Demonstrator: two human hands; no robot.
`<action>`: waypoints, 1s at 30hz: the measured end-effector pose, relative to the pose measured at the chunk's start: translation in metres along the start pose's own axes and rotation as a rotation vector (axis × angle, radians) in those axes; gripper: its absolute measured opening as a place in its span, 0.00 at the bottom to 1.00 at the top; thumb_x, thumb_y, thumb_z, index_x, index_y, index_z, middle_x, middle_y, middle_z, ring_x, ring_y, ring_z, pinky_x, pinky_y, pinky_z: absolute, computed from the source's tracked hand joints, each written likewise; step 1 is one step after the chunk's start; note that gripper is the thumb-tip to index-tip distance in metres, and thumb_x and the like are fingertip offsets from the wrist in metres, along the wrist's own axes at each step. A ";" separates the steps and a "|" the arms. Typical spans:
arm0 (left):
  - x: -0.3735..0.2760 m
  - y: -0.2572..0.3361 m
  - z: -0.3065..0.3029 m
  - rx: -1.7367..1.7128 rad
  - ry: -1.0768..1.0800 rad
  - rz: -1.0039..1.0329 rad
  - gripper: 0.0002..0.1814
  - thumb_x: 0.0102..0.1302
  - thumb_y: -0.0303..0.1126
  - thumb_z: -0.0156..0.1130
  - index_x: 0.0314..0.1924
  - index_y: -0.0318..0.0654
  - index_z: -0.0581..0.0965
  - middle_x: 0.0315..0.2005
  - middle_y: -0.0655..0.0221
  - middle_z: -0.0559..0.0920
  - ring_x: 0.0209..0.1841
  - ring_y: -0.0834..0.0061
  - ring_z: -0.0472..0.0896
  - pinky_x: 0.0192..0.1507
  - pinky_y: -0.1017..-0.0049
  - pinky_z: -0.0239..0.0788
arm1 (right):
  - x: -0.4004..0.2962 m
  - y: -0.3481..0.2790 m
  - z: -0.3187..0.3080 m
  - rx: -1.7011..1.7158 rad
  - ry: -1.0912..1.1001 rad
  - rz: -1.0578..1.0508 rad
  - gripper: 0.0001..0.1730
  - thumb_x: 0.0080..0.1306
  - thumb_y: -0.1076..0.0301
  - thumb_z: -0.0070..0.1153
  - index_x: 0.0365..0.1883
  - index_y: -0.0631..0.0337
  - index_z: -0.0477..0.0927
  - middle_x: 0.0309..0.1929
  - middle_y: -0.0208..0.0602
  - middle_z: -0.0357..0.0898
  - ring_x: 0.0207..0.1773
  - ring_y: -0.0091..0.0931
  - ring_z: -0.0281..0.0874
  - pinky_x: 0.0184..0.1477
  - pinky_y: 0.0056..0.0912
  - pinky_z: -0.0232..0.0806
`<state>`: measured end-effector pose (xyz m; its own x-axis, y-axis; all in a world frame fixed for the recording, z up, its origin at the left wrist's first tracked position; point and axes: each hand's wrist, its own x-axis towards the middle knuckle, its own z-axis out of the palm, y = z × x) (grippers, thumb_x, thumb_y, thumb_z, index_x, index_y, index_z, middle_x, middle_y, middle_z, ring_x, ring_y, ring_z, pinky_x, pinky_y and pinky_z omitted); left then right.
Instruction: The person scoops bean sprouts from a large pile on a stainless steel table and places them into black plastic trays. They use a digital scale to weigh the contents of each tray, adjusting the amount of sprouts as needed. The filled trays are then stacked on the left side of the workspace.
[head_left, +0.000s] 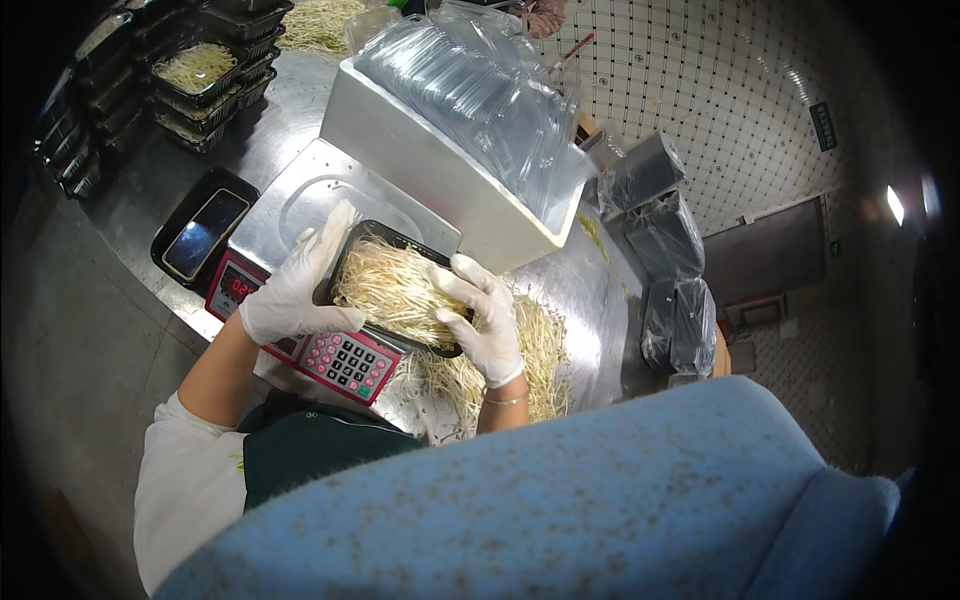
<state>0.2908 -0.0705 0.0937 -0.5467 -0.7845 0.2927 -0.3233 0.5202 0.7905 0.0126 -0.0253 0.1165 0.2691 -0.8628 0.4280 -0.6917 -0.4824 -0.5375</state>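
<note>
A black plastic tray (386, 232) heaped with pale bean sprouts (390, 289) is held tilted between my two gloved hands, over the near edge of the scale's steel platform (300, 187). My left hand (296, 292) grips the tray's left end, its thumb along the near side. At the right end, my right hand (484, 322) curls around the rim, with fingertips on the sprouts. Below the tray lies the scale's red keypad panel (349, 364); its lit display is partly covered by my left wrist. Loose sprouts (544, 352) are piled beside and under my right hand.
A white foam box (442, 195) full of clear plastic lids (480, 97) stands behind the scale. Stacked filled trays (199, 97) rise at back left. A phone (206, 232) rests in a black tray. Wrapped black tray bundles (664, 240) line the right. Part of another person shows at the top.
</note>
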 end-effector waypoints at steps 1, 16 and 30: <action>-0.005 0.001 0.001 0.017 0.033 0.029 0.62 0.47 0.43 0.72 0.71 0.27 0.42 0.69 0.46 0.52 0.72 0.52 0.51 0.71 0.61 0.39 | -0.008 0.002 -0.004 0.105 0.022 0.025 0.20 0.59 0.76 0.59 0.51 0.55 0.80 0.55 0.40 0.76 0.63 0.35 0.68 0.65 0.36 0.58; 0.058 0.010 0.059 0.570 -0.107 0.323 0.47 0.48 0.56 0.62 0.61 0.28 0.66 0.58 0.52 0.71 0.61 0.57 0.67 0.63 0.57 0.51 | 0.004 -0.018 0.039 -0.511 -0.146 0.139 0.35 0.68 0.57 0.48 0.67 0.70 0.58 0.67 0.58 0.60 0.69 0.44 0.58 0.67 0.42 0.53; 0.048 0.032 0.014 0.515 -0.073 0.233 0.63 0.39 0.66 0.66 0.67 0.27 0.57 0.61 0.50 0.66 0.62 0.55 0.63 0.67 0.59 0.41 | 0.124 0.155 -0.043 -0.795 0.047 0.539 0.28 0.67 0.58 0.48 0.63 0.59 0.65 0.35 0.52 0.81 0.37 0.46 0.80 0.41 0.45 0.71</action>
<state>0.2438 -0.0868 0.1258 -0.6946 -0.6134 0.3759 -0.5126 0.7886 0.3395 -0.0895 -0.2007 0.1174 -0.2335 -0.9231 0.3054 -0.9713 0.2363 -0.0284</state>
